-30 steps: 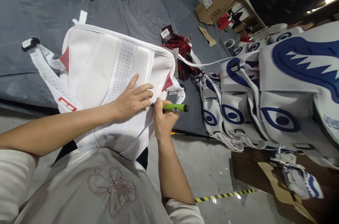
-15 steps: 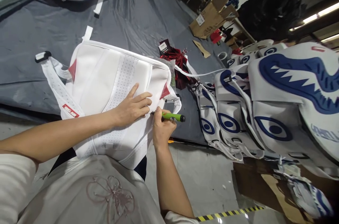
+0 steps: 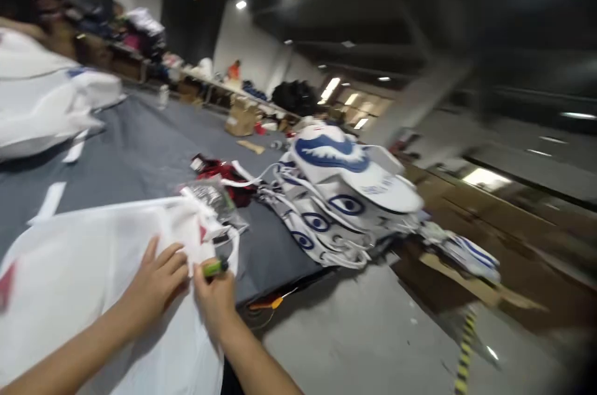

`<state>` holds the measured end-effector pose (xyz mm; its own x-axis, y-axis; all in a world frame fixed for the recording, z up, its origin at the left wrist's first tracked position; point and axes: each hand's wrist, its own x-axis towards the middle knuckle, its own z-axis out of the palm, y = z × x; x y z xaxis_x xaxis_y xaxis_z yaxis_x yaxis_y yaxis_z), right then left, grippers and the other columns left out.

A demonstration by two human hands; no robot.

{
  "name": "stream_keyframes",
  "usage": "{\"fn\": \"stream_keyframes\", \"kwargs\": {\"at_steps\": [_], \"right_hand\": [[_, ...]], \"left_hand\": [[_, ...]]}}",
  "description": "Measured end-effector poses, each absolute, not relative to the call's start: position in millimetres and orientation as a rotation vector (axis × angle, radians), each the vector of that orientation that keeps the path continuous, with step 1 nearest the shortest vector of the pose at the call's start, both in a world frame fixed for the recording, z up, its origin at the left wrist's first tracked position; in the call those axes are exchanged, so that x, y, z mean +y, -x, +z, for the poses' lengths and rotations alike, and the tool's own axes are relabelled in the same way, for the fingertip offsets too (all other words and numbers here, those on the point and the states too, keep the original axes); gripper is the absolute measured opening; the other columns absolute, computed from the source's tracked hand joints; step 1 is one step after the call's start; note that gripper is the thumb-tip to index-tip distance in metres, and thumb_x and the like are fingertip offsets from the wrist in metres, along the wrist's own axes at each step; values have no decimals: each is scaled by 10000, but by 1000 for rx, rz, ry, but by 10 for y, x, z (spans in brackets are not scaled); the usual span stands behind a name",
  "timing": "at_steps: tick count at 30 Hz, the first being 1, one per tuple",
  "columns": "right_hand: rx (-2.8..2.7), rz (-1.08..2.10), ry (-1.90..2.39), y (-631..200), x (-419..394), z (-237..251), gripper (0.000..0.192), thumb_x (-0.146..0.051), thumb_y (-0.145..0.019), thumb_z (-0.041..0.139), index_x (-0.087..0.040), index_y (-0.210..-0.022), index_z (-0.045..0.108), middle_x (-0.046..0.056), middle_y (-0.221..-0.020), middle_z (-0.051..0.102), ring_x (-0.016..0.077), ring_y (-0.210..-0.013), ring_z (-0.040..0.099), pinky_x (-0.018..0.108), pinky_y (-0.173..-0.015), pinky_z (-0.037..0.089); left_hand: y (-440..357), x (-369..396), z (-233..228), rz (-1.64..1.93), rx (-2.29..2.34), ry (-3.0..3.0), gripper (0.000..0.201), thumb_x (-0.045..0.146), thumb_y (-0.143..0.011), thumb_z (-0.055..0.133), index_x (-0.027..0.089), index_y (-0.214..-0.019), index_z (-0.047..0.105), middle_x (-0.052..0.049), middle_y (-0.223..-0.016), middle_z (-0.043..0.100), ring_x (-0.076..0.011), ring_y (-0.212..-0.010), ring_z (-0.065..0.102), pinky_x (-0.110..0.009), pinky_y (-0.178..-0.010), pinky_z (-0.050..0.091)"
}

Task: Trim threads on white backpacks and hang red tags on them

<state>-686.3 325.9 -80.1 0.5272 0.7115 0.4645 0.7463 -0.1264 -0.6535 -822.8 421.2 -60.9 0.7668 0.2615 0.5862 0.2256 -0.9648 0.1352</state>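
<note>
A white backpack (image 3: 69, 270) with red corner patches lies at the table's near edge, blurred by motion. My left hand (image 3: 156, 283) rests on it, fingers spread and pressing on the fabric. My right hand (image 3: 218, 295) is closed around a green marker pen (image 3: 212, 268) with a dark end, just right of my left hand by the bag's side. The pen's tip is hidden by my fingers. A white strap (image 3: 234, 252) loops out beside my right hand.
A clear plastic bag (image 3: 219, 199) and red tags (image 3: 224, 174) lie beyond the backpack. To the right, several white backpacks with blue eyes (image 3: 321, 202) are piled. Another white bag (image 3: 41, 96) sits at the far left. An orange-handled tool (image 3: 268, 303) is at the table edge.
My view has swung up and to the right, bringing in ceiling lights and the far room. Both hands stay at the backpack, the right still holding the marker pen.
</note>
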Motion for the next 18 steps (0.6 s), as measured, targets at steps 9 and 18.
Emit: {"fn": "stream_keyframes", "kwargs": {"at_steps": [9, 18], "right_hand": [[-1069, 51, 1802, 6963, 3287, -739, 362, -540, -800, 596, -255, -580, 633, -21, -606, 693, 199, -580, 670, 281, -579, 494], [-1513, -412, 1137, 7048, 2769, 106, 305, -279, -988, 519, -229, -1257, 653, 58, -950, 756, 173, -877, 696, 306, -832, 523]], "left_hand": [[8076, 4802, -26, 477, 119, -3319, 72, 276, -703, 709, 216, -721, 674, -39, -734, 703, -309, -834, 672, -600, -974, 434], [8808, 3889, 943, 955, 401, -3470, 368, 501, -873, 625, 208, -653, 588, -39, -631, 613, -258, -685, 591, -400, -700, 401]]}}
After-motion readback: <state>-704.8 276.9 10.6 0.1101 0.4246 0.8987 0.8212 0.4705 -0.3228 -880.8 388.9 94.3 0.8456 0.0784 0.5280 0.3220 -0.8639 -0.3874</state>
